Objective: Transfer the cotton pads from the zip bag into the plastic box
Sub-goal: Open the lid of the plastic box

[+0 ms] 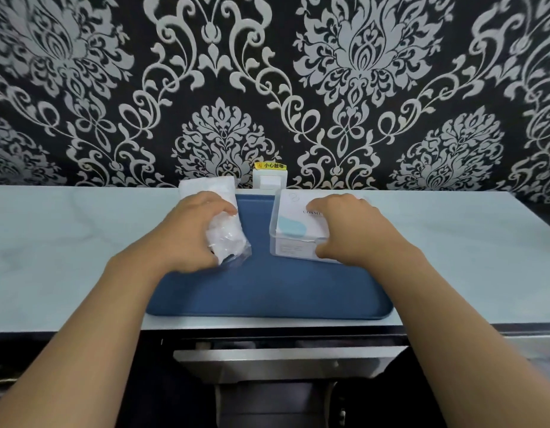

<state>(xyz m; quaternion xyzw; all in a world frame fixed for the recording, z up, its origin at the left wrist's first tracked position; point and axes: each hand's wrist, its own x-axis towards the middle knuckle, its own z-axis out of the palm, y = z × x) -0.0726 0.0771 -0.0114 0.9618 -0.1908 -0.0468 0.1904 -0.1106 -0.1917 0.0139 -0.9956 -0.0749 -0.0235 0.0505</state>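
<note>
Transfer not begun: pads remain bagged, box lid on.

Left hand (187,233) grips the zip bag (219,217) of cotton pads at the tray's (267,291) 10 o'clock; its long axis runs 12 to 6, mouth end unclear. Right hand (354,230) clasps the plastic box (293,230) at 2 o'clock. Opening and emptying remain, on the table (66,242).

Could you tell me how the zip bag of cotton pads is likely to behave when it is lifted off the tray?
The zip bag looks like thin, crinkled clear film, so it will probably flop and sag rather than hold its shape. Filled with white pads, it is likely light. The left hand grips its side; the glossy film may slip, so a firm pinch seems wise.
</note>
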